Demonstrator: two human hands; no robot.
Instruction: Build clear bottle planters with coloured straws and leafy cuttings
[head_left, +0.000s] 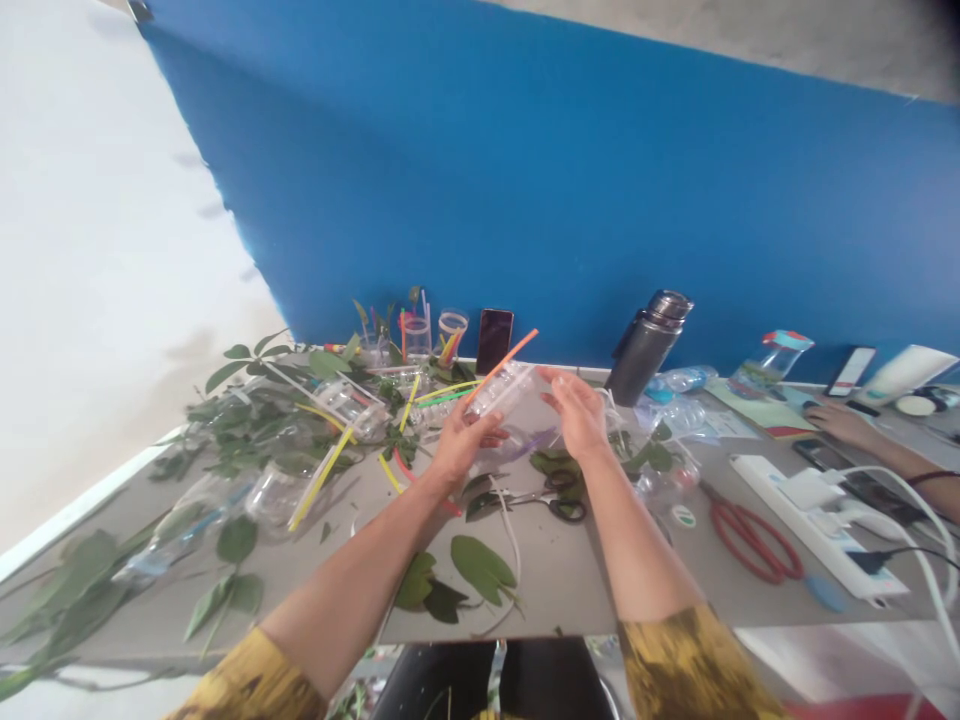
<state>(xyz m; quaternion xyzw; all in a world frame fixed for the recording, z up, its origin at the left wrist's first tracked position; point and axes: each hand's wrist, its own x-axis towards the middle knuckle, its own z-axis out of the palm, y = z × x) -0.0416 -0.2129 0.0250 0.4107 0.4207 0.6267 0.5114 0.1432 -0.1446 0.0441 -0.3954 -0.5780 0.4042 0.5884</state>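
Observation:
My left hand (466, 440) grips a clear plastic bottle piece (499, 393), and an orange drinking straw (504, 361) sticks out of that piece up and to the left. My right hand (577, 412) is raised just to its right, fingers extended, with the fingertips at or very near the piece's right end. Below my hands lie black-handled scissors (551, 503) and green leaves (480, 570). Loose yellow straws (319, 480) and cut plastic bottles (277, 497) are spread to the left.
Leafy branches (240, 420) cover the table's left side. Along the blue wall (525, 180) stand plastic cups holding straws (417, 338), a phone (494, 340) and a dark thermos (646, 347). To the right are red-handled scissors (750, 541), a white power strip (810, 520) and a co-worker's hand (844, 421).

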